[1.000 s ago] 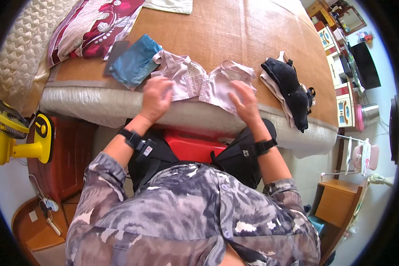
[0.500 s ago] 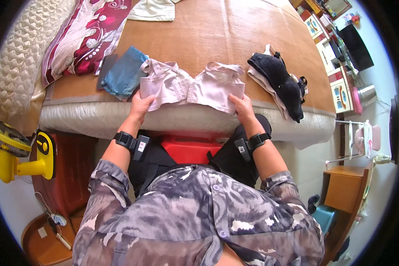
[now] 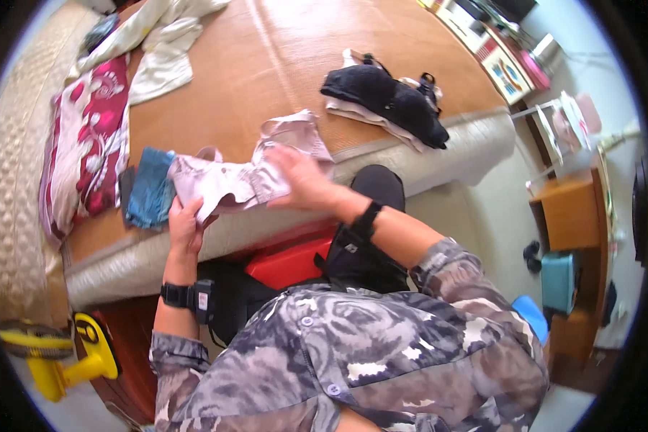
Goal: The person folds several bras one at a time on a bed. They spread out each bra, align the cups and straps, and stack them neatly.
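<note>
A pale pink bra lies along the front edge of the bed, with one cup lifted and bent. My left hand pinches its lower left edge between thumb and fingers. Over the middle of the bra, beside its right cup, is my right hand, fingers stretched out and slightly blurred; whether it presses on the fabric is unclear. Just left of the bra sits a folded blue garment. To the right, a black bra rests on top of a light-coloured one.
A brown mat covers the bed. A red floral pillow and white clothing lie at the left. Below the bed edge stand a red stool and, far left, a yellow fan. A wooden cabinet is at the right.
My right hand has let go of the bra's right edge and moved left over its middle. The bra's right side has folded upward. The view has turned, shifting the scene.
</note>
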The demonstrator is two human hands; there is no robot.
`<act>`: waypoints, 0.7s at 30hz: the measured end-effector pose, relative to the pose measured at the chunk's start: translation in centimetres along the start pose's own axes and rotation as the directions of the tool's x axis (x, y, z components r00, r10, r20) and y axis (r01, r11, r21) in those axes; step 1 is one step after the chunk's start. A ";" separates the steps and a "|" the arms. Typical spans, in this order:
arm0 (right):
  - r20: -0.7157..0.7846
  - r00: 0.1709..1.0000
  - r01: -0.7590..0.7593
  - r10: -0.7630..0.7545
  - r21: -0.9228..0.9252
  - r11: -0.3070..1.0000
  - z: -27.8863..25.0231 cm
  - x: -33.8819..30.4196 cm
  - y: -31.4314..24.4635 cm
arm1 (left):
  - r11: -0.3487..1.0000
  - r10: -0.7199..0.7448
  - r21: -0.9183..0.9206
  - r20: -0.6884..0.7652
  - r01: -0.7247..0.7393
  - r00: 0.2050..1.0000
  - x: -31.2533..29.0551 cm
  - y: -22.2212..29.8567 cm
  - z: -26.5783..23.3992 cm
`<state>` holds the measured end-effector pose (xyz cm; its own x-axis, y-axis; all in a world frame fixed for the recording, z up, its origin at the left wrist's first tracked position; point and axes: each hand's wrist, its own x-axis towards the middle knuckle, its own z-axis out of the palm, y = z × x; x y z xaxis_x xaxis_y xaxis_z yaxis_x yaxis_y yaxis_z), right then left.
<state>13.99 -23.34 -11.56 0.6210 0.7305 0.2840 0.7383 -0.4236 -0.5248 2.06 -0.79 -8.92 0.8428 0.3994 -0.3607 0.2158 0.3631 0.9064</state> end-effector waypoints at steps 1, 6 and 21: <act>0.087 0.995 0.039 -0.039 -0.002 0.999 0.6 -0.3 -0.7 | 0.999 0.027 -0.041 0.032 -0.026 0.999 -0.1 0.4 0.8; 0.002 1.000 0.001 -0.001 -0.163 0.987 3.5 -0.4 -0.5 | 0.997 0.072 0.010 0.099 -0.073 0.993 -0.9 1.8 2.6; -0.179 0.974 0.147 -0.138 0.035 0.989 3.5 0.4 -2.0 | 0.983 0.093 -0.175 0.230 -0.053 0.969 -0.9 2.4 4.1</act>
<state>11.88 -20.32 -13.20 0.5500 0.6745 0.4925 0.8118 -0.2929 -0.5052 3.86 -3.74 -5.48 0.9499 0.2274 -0.2144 0.0812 0.4829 0.8719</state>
